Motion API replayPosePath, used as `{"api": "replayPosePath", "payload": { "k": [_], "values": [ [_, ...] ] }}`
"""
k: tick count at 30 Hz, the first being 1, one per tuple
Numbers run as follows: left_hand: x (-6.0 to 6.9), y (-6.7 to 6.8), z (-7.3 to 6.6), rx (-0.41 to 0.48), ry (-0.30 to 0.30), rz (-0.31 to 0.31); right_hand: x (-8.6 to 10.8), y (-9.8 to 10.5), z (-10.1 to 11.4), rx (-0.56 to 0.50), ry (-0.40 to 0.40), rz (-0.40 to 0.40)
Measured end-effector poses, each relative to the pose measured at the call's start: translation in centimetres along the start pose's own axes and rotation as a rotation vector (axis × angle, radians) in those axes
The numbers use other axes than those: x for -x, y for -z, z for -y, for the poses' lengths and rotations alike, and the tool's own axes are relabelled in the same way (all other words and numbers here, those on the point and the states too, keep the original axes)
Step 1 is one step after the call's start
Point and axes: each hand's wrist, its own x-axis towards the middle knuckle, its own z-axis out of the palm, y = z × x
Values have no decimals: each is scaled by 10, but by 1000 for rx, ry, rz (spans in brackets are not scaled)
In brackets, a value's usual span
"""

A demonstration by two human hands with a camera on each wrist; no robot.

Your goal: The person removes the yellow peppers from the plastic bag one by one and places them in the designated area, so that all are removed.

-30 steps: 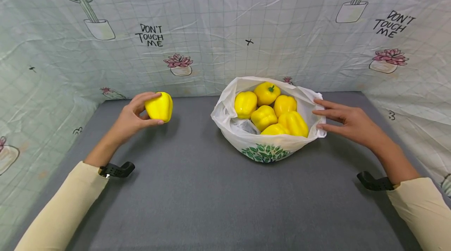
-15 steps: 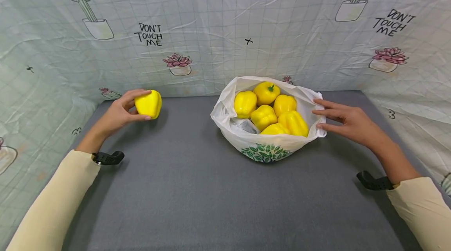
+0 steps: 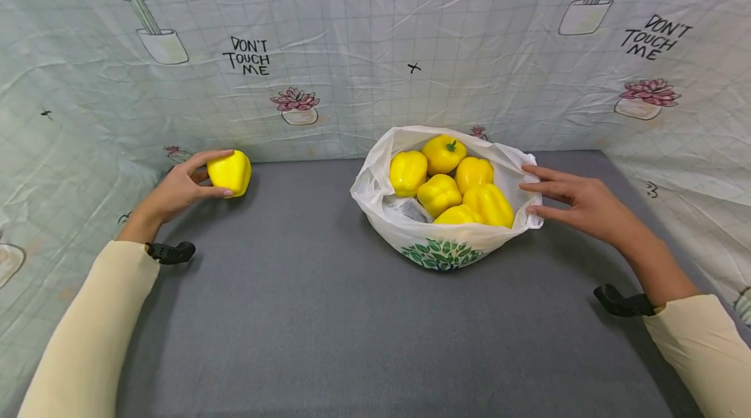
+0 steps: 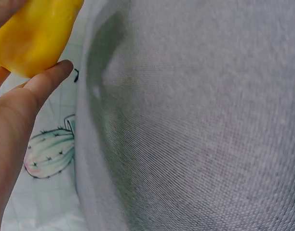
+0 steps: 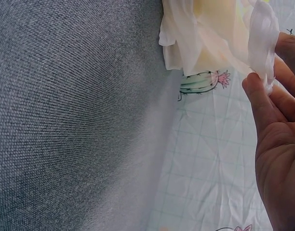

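At the far left of the table, my left hand (image 3: 176,190) grips a yellow bell pepper (image 3: 231,174) between thumb and fingers. The pepper (image 4: 36,36) also fills the upper left corner of the left wrist view; whether it touches the table I cannot tell. A white plastic bag (image 3: 387,229) with a green leaf print stands right of centre, its mouth open upward. Several yellow bell peppers (image 3: 439,195) lie inside it. My right hand (image 3: 592,206) pinches the bag's right rim, and the right wrist view shows the thumb and fingers on the folded white edge (image 5: 262,43).
The grey table (image 3: 328,327) runs up to a fabric backdrop (image 3: 375,46) printed with cacti and writing, which rises behind and at both sides. A crumpled clear wrapping (image 3: 411,209) sits among the peppers in the bag. Each wrist wears a black band (image 3: 170,253).
My left hand has moved leftward with the pepper, farther from the bag. My right hand and the bag have stayed in place.
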Motion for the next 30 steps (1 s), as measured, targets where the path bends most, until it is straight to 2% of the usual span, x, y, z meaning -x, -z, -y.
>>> {"api": "replayPosePath", "payload": {
  "k": [7,15,24,30],
  "values": [
    [2,1,7,2,51,-2,0,1,2,-7,-8,6],
    [-7,-2,12,-22,33,9,0,2,2,-1,-13,7],
    [-15,3,19,56,62,93,-1,0,3,20,-16,23],
    [-18,6,19,20,64,113,0,0,2,14,-17,21]
  ]
}}
